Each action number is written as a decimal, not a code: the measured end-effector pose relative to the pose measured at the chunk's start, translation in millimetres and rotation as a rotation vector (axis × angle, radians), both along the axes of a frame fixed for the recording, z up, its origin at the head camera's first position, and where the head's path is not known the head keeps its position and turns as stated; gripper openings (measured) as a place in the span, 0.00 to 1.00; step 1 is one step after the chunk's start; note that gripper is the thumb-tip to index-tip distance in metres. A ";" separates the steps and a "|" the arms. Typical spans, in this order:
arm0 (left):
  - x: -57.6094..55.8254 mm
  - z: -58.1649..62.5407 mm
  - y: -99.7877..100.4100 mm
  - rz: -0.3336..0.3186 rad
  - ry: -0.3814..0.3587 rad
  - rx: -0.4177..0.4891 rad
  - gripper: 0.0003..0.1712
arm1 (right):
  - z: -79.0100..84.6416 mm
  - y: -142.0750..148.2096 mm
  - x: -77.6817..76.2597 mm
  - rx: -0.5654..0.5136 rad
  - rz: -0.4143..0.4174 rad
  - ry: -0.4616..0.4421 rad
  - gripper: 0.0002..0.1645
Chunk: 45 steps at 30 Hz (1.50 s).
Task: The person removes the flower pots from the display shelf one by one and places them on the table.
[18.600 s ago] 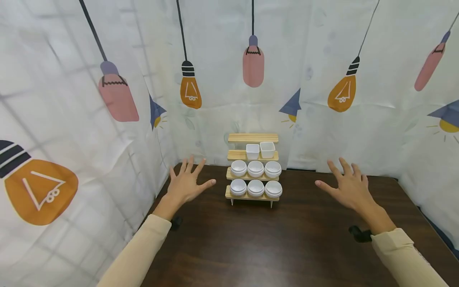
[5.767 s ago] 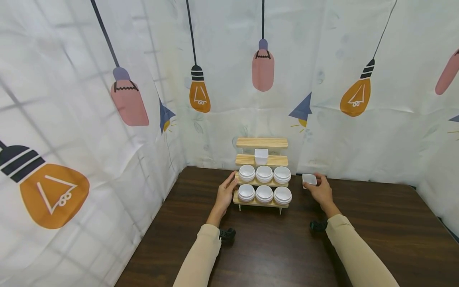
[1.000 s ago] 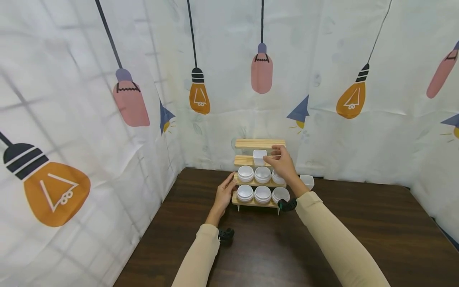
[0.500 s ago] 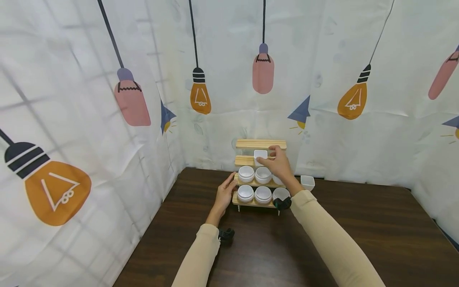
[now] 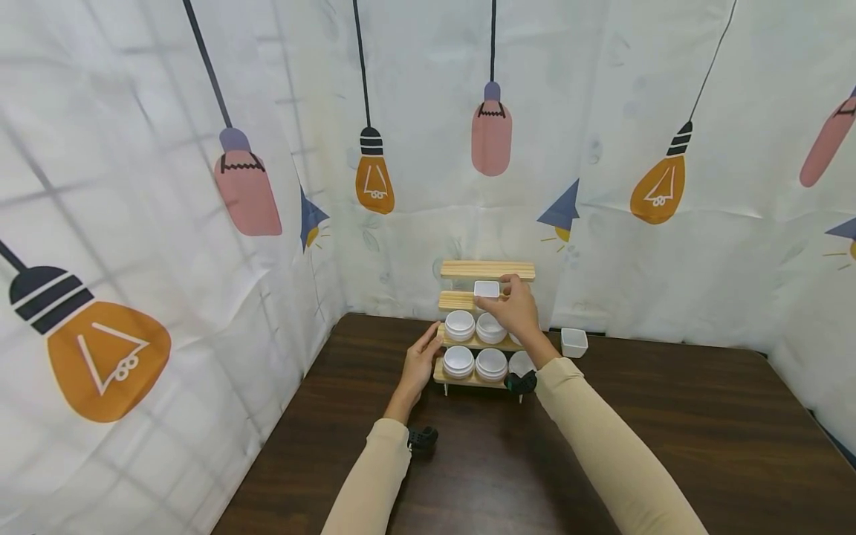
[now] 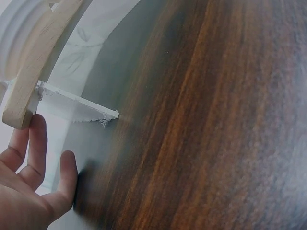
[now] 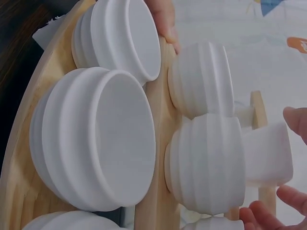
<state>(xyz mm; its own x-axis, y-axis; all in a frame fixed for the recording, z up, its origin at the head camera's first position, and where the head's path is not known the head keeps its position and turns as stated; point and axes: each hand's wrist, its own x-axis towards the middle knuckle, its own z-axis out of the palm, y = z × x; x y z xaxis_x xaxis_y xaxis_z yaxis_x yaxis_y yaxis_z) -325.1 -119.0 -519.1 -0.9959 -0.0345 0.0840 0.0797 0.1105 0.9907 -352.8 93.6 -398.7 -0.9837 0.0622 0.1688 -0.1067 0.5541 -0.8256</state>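
A tiered wooden rack [image 5: 487, 269] stands against the back curtain. My left hand [image 5: 416, 365] grips the left end of its second tier from the front; in the left wrist view fingertips [image 6: 37, 122] touch the end of the slat. My right hand [image 5: 520, 310] reaches over the rack's right side, thumb in front and fingers at the right of a small white square bowl [image 5: 487, 288] on the third tier. In the right wrist view this square bowl [image 7: 269, 155] sits between thumb and fingers, partly behind a round bowl.
White round ribbed bowls [image 5: 459, 360] line the two lower tiers, the right ones partly hidden by my right arm. Another white square bowl [image 5: 574, 342] stands on the dark wooden table [image 5: 682, 416] right of the rack. A printed curtain [image 5: 428, 148] closes off the back and sides.
One square bowl went from the third tier to the table at right. My left hand took hold of the rack. Lately my right hand moved left, closing round the remaining square bowl.
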 end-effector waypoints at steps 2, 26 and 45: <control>0.6 0.2 0.1 -0.004 0.004 0.004 0.30 | -0.2 -0.6 0.6 0.005 -0.007 0.003 0.46; -0.2 -0.3 -0.4 -0.007 0.001 0.020 0.29 | -3.3 -7.5 -3.5 0.046 -0.075 0.010 0.45; -1.5 0.0 -1.2 -0.033 0.003 0.022 0.30 | -3.3 3.9 0.9 -0.121 -0.010 0.004 0.44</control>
